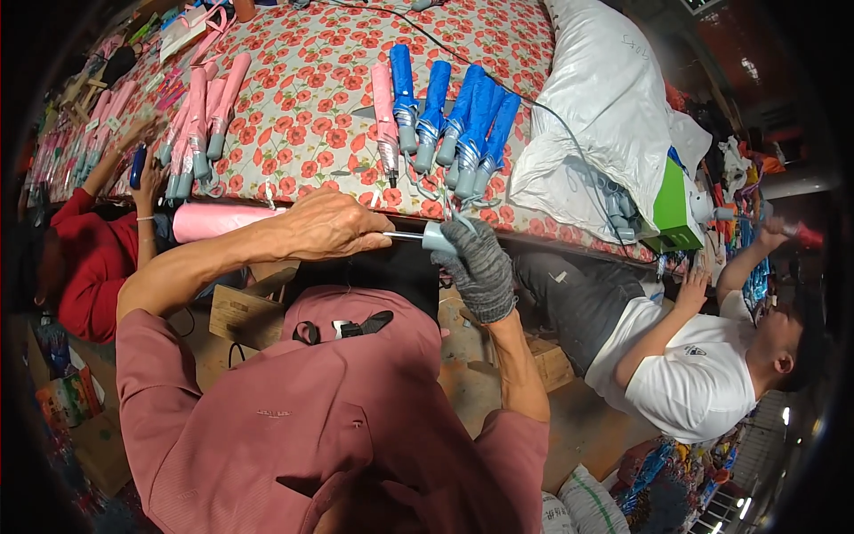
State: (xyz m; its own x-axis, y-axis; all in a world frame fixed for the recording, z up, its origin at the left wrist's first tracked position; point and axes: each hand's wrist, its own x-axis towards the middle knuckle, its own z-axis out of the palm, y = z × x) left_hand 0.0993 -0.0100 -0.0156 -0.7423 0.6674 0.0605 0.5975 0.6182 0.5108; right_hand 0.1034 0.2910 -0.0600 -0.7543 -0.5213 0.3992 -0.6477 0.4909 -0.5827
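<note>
In front of my body, at the table's near edge, lies a pink folded umbrella (218, 222) with a short bare metal shaft (406, 236). My left hand (327, 224), bare, is closed round the umbrella by the shaft and hides that part of it. My right hand (480, 267), in a dark grey knitted glove, is closed on the umbrella's light grey handle (436, 238). Just beyond my right hand, several blue folded umbrellas (433, 111) and one pink umbrella (382, 107) lie side by side on the table, grey handles toward me.
A flowered cloth covers the table (311, 98). More pink umbrellas (227, 102) lie at left. A white sack (596, 89) with grey handles (618, 209) and a green box (674, 209) stand right. A dark cable (498, 80) crosses the table. Co-workers sit on both sides.
</note>
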